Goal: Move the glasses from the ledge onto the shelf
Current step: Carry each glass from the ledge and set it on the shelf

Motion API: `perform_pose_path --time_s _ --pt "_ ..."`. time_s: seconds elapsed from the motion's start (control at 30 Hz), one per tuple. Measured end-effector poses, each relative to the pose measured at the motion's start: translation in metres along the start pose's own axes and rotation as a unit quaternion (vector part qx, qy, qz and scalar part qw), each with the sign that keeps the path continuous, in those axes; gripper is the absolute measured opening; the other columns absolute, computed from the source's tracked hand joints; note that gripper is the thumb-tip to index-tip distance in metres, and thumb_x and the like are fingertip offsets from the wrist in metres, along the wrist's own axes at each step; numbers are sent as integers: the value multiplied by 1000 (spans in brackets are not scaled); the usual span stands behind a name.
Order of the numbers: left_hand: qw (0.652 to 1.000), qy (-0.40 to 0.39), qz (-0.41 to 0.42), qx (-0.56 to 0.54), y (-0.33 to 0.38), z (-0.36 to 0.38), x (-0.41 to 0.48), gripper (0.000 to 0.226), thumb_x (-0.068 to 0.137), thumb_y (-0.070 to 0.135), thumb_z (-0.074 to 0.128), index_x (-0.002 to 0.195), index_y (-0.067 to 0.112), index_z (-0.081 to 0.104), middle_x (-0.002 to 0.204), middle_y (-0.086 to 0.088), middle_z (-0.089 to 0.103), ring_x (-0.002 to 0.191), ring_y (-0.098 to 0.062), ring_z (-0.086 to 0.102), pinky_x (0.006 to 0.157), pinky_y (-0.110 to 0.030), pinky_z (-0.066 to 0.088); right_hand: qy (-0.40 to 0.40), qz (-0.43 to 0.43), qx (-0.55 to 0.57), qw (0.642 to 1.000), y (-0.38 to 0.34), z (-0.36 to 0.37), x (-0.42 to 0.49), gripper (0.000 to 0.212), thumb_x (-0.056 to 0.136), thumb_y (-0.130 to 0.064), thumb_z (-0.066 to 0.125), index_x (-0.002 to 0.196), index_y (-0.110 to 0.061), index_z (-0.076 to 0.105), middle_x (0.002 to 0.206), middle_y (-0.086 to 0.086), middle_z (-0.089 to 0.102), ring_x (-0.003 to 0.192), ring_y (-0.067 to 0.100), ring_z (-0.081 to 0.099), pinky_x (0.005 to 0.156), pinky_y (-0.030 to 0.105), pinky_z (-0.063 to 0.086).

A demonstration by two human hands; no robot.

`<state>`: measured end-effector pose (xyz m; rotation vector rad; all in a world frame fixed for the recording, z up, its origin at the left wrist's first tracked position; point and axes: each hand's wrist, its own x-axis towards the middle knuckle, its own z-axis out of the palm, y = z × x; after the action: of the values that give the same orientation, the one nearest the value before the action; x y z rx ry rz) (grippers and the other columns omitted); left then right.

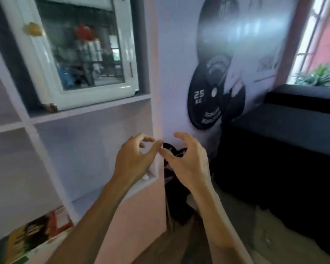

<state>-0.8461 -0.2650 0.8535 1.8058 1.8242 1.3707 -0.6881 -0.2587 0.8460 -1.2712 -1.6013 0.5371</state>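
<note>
The frame is motion-blurred and I cannot make out any glasses. My left hand (133,159) and my right hand (185,161) are raised side by side in front of the right edge of the pale shelf unit (156,119). Both have their fingers curled and apart, with nothing visible in them, and their fingertips nearly meet. The left hand is in front of the shelf's middle compartment (93,149). A dark ledge (303,98) runs under the window at the far right, well away from both hands.
A white-framed window leaf (80,54) fills the upper compartment. A poster with a 25 kg weight plate (208,100) covers the wall. Dark fabric (175,187) hangs behind my right hand. A plant (318,77) stands on the ledge. Colourful packets (32,235) lie at the lower left.
</note>
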Motion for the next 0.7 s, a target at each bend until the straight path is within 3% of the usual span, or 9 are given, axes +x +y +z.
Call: perform_pose_path --time_s 0.1,0.2,0.27,0.33,0.43,0.5,0.6,0.7 --pt "997 -58 1 -43 43 97 -16 55 81 69 59 119 30 66 112 9 71 93 -8 69 85 -41 58 29 42 -37 998 68 -77 -7 65 83 -57 75 140 -31 56 140 -6 61 125 17 60 99 36 53" --pt "989 -124 -21 -80 80 190 -36 57 85 65 64 130 29 59 115 9 71 94 -17 73 86 -50 60 58 90 -61 992 130 -148 -18 68 83 -55 77 141 -28 56 137 -3 64 119 18 64 98 42 57" --pt "983 -165 -22 -83 99 249 -52 53 88 63 63 128 27 61 108 12 71 97 -17 73 87 -46 60 70 127 -86 986 169 -189 -27 71 83 -55 77 143 -25 54 138 1 64 122 21 63 100 45 56" --pt "978 -197 -15 -72 116 302 -64 48 91 61 62 123 24 66 103 15 71 98 -13 71 86 -38 58 83 160 -109 978 205 -223 -33 70 83 -54 77 143 -22 56 139 3 64 125 21 62 101 39 54" --pt "965 -254 -28 -63 131 369 -79 45 93 60 61 118 24 69 106 9 71 99 -14 69 82 -35 55 87 216 -125 965 253 -261 -39 68 84 -51 78 142 -22 57 141 3 62 125 21 62 93 30 50" --pt "957 -281 -32 -58 135 406 -86 44 93 60 60 118 24 69 107 8 71 99 -14 68 77 -31 52 84 253 -136 954 281 -278 -40 70 83 -52 78 142 -22 56 142 3 62 124 22 63 95 33 53" --pt "948 -313 -40 -54 135 452 -91 48 93 61 59 122 23 67 110 5 73 97 -16 70 84 -37 57 85 292 -150 941 317 -292 -37 74 81 -51 80 144 -22 54 143 4 62 123 24 65 95 36 54" --pt "941 -330 -52 -48 129 490 -88 43 93 57 62 114 21 71 104 3 76 97 -18 71 87 -38 57 77 323 -156 930 349 -297 -28 75 81 -49 81 145 -21 54 142 6 63 125 25 64 99 39 55"
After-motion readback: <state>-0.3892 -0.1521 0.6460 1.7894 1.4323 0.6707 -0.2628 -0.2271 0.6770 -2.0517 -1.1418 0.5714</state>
